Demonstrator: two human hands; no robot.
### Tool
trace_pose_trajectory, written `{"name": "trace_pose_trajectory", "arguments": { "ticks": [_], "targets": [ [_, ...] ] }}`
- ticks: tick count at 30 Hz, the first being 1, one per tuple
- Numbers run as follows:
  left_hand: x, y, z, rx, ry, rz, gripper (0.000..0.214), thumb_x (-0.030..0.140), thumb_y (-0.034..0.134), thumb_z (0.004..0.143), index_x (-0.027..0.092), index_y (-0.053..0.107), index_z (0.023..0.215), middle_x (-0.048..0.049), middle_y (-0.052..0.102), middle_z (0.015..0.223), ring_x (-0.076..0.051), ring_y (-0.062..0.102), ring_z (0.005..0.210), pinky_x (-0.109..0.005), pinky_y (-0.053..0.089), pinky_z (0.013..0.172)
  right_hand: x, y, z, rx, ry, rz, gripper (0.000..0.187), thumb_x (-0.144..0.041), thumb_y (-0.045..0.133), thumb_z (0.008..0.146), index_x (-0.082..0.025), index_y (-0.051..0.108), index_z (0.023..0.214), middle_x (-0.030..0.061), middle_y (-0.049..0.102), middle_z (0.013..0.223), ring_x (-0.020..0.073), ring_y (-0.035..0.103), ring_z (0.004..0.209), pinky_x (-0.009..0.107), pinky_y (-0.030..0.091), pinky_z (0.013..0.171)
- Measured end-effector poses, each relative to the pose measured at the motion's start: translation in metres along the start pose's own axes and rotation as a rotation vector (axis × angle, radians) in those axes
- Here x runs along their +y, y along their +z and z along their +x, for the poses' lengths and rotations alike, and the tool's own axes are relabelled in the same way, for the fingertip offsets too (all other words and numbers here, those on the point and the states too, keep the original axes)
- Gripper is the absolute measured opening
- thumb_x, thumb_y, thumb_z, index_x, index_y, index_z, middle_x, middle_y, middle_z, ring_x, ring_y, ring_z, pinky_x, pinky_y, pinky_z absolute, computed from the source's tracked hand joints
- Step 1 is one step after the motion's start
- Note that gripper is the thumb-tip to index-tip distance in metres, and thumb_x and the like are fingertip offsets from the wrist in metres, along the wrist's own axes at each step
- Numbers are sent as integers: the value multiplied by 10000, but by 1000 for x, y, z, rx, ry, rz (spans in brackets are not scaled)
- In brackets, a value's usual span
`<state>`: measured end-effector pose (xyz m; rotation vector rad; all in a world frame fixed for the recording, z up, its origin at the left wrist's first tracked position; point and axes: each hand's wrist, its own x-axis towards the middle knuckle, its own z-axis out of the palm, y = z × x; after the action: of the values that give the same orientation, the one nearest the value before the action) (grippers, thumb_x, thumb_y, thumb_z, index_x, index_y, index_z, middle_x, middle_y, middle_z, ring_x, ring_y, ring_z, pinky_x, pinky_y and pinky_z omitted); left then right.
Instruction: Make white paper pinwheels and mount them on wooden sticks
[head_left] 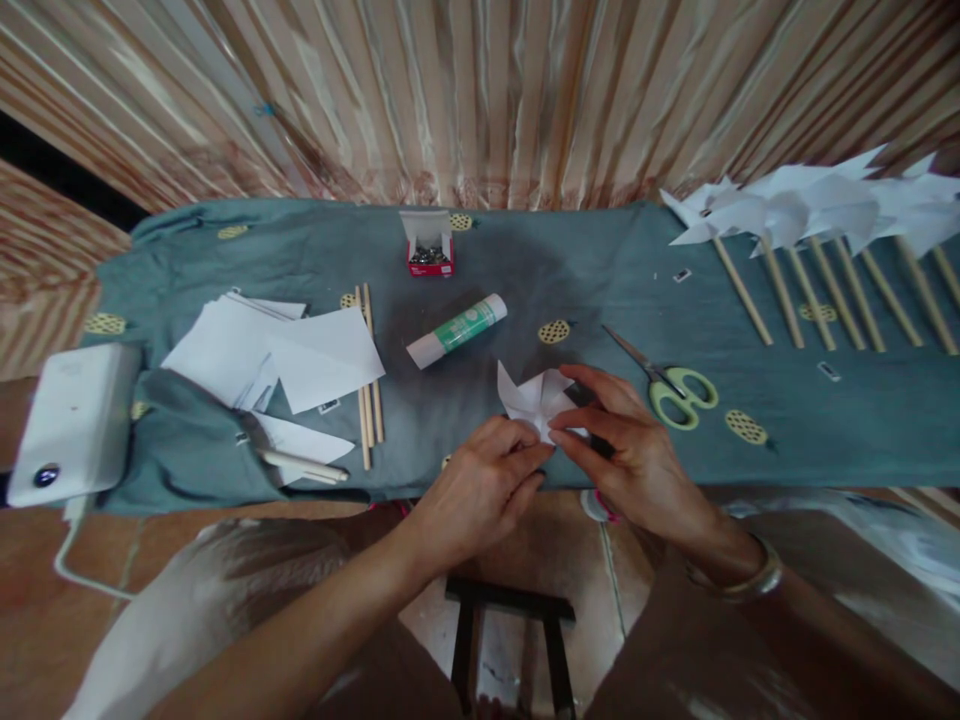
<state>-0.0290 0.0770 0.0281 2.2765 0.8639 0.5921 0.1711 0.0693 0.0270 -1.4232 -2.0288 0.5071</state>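
Observation:
A white paper pinwheel (pixel 537 392) is held at the near edge of the cloth-covered table, its blades folded in toward the middle. My left hand (pixel 491 472) grips its lower left side, fingers closed on the paper. From the right, my right hand (pixel 626 440) pinches the pinwheel's edge between thumb and fingers. Just beyond lies a glue stick (pixel 459 330) with a green label. Scissors (pixel 664 383) with light green handles rest to the right of my right hand, blades pointing away to the left.
An open red box of metal pins (pixel 430 250) stands farther back. On the left are white paper sheets (pixel 326 355), wooden sticks (pixel 369 380), a pen (pixel 304 464) and a white power bank (pixel 73 420) with a cable. Several finished pinwheels (pixel 817 205) on sticks lie at right.

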Motion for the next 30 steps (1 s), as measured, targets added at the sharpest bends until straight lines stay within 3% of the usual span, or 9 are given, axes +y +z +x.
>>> {"name": "trace_pose_trajectory", "arguments": {
  "ticks": [30],
  "targets": [
    [-2,2,2,8,-30,-15,259,94,477,921,153,654,1100,-69,638,1001,-179,600,970,-331,545,877,-1,2,1,-13,-9,-27,145,-245,561,907,-229,704,923,99,553,1361,309,503,1260,542,458,1020]
  ]
}}
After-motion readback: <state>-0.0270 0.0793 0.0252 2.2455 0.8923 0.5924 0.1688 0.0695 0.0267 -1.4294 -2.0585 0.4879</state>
